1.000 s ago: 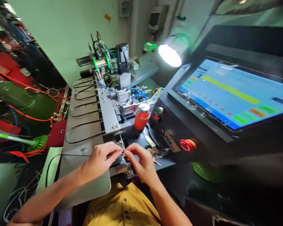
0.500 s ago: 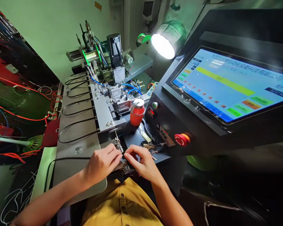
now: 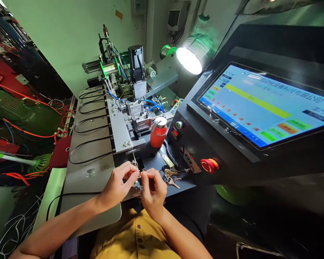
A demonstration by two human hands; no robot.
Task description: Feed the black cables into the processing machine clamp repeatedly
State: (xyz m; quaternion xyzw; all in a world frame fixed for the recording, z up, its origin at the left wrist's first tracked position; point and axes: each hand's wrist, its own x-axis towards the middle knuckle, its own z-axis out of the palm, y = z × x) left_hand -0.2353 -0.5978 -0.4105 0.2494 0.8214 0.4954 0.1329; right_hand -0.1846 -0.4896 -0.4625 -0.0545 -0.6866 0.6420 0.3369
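My left hand [image 3: 121,183] is closed in a pinch at the front end of the machine, its thumb and forefinger meeting over the small metal fixture [image 3: 134,162]. Facing it, my right hand [image 3: 153,192] pinches too, its fingertips almost touching those of the left. Whatever sits between the fingertips is too small to make out. A black cable [image 3: 78,193] runs along the metal plate [image 3: 97,180] and passes out of sight behind my left forearm. Part of the fixture is hidden beneath both hands.
Right of the hands lie keys [image 3: 171,177], with a red bottle [image 3: 158,133] behind them. A control panel with a lit screen [image 3: 259,104] and a red emergency stop button [image 3: 209,165] stands at the right. Several looped black cables [image 3: 90,138] rest on the plate. A lamp [image 3: 189,60] shines above.
My right hand has moved slightly left and turned more upright, its fingertips now pinched close to the left hand's. The keys have come into fuller view. The camera has shifted a little.
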